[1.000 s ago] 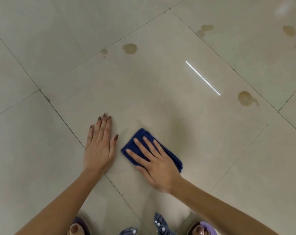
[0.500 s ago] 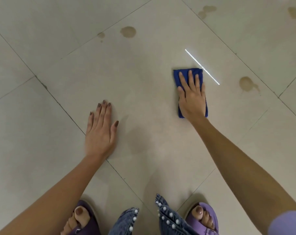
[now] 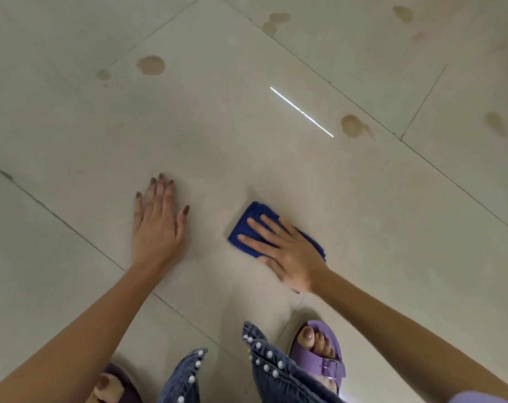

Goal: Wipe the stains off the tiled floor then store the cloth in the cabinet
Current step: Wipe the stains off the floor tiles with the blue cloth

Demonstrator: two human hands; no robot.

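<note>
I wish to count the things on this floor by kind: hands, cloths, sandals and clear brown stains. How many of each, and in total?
Hands: 2 (left hand, right hand)
Blue cloth: 1
Purple sandals: 2
Clear brown stains: 6; fainter marks left out
Total: 11

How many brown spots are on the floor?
6: big spot and small spot upper left; double blob top centre; top-right spot; middle spot beside the light streak; far-right spot. Faint smudges at top right may be more.
</note>
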